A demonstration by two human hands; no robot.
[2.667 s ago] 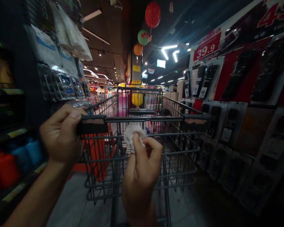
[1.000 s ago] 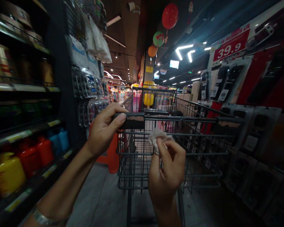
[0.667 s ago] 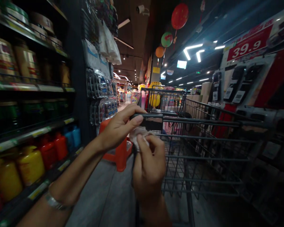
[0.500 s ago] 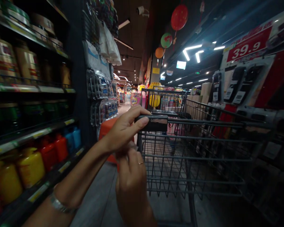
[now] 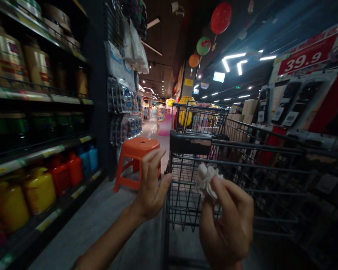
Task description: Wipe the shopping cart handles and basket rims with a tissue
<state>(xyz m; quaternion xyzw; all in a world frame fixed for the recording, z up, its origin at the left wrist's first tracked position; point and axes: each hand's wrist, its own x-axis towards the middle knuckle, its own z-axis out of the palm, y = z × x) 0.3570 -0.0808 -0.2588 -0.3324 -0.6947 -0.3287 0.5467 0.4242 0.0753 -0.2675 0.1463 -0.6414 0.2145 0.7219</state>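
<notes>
My right hand (image 5: pixel 228 221) pinches a crumpled white tissue (image 5: pixel 207 182) between thumb and fingers, raised in front of the cart's wire side. Left of it, my left hand (image 5: pixel 153 183) is off the handle with fingers apart and nothing in them. A dark metal shopping cart (image 5: pixel 186 183) stands just ahead. Its black handle grip (image 5: pixel 190 144), with a worn pale patch, lies above and between my two hands.
An orange plastic stool (image 5: pixel 142 144) stands on the floor behind my left hand. Shelves with gold bottles (image 5: pixel 38 65) and yellow jugs (image 5: pixel 39 191) line the left. Packaged goods hang under a red 39.9 price sign (image 5: pixel 307 58) on the right. An aisle (image 5: pixel 153 122) runs ahead.
My left hand has let go of the cart handle and dropped lower. The right hand has moved right, bringing the tissue into plain sight. The stool is now less covered.
</notes>
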